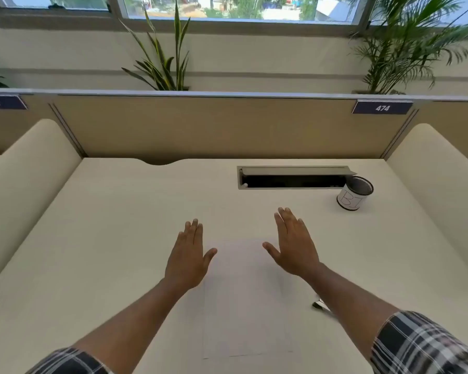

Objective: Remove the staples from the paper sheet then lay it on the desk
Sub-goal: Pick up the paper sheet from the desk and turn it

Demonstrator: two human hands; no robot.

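Paper sheet (pixel 245 300) lies flat on the desk (pixel 114 238), pale and nearly the same tone as the wood, its near edge and left edge marked only by a faint line. No print or staples can be made out on it. It sits lengthwise away from the person, between the two forearms, whose checked sleeves (pixel 427 344) show at the bottom corners.

Both hands are held palm down and holding nothing, fingers straight and close together, thumbs angled inward toward the sheet. The left hand (pixel 188 259) is at the sheet's far left corner and the right hand (pixel 295 247) at its far right corner; whether the palms touch the paper or hover just above it cannot be told. A small dark and silver tool (pixel 319 305) lies on the desk beside the right forearm, partly hidden by it.

Farther back, a white cup (pixel 354 193) with letters drawn on it stands next to an open cable slot (pixel 292 178). Behind the desk rises a tan partition (pixel 227 125) with a blue tag reading 474 (pixel 382 107), then potted plants (pixel 164 63) under a window (pixel 227 6).
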